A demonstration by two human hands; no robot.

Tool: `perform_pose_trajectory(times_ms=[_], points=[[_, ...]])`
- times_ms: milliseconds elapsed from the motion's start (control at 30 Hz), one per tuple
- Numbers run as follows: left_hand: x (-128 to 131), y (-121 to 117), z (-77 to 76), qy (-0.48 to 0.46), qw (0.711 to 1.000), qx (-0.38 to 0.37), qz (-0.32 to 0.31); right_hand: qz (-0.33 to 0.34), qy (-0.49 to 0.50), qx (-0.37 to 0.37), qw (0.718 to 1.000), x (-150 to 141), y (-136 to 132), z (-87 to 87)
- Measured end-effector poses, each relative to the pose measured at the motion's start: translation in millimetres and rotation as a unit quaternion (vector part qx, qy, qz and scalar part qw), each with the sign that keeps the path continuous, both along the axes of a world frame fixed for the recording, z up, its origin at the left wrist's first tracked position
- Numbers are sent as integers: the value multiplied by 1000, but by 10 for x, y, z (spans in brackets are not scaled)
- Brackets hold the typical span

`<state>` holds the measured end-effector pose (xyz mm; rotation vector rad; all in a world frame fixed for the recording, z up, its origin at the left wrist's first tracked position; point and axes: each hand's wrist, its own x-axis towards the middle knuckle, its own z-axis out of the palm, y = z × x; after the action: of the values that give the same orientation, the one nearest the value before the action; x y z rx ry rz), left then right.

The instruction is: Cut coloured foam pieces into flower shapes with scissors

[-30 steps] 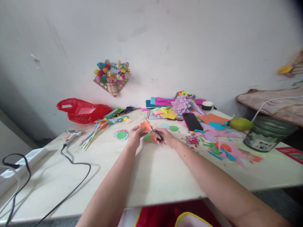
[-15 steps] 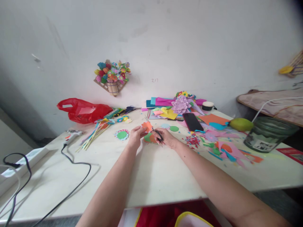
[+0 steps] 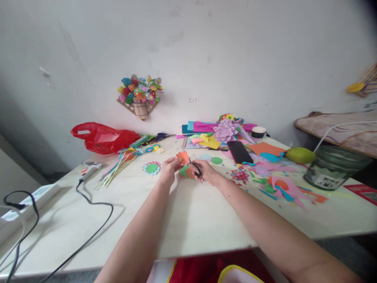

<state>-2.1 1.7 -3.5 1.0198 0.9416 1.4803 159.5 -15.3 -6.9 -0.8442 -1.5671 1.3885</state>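
Observation:
Between finger and thumb, my left hand [image 3: 170, 168] pinches an orange scalloped flower cutout [image 3: 183, 158] above the middle of the table. My right hand [image 3: 205, 171] is closed round the dark handles of a pair of scissors [image 3: 196, 168]. The blades point away from me, up against the right edge of the orange cutout. Under my hands lies a green and orange piece [image 3: 185, 172], partly covered by them. Left of my left hand rests a layered flower with a green centre [image 3: 152, 168]. A green disc [image 3: 217, 160] lies beyond my right hand.
Right of my arms are a phone [image 3: 240, 152], a heap of red snippets [image 3: 239, 176], coloured scraps [image 3: 284, 188] and a glass jar [image 3: 335, 169]. On the left are a glue gun [image 3: 92, 171] with its cord, thin sticks [image 3: 118, 173], a red bag [image 3: 106, 137] and a power strip [image 3: 32, 202].
Both hands keep nearly the same place. The scissors and orange cutout have shifted only very slightly against each other.

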Motion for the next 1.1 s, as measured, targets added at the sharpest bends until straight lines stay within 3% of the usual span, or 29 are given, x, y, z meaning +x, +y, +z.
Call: perform_pose_trajectory(times_ms=[300,1100], points=[[4,2,1,3,1000,-2,-3,4,-2,1,1000,1,36,-37],[-24,-12,37,-4,1000,-19,7,-21,19,-12,1000,-47,-87,126]])
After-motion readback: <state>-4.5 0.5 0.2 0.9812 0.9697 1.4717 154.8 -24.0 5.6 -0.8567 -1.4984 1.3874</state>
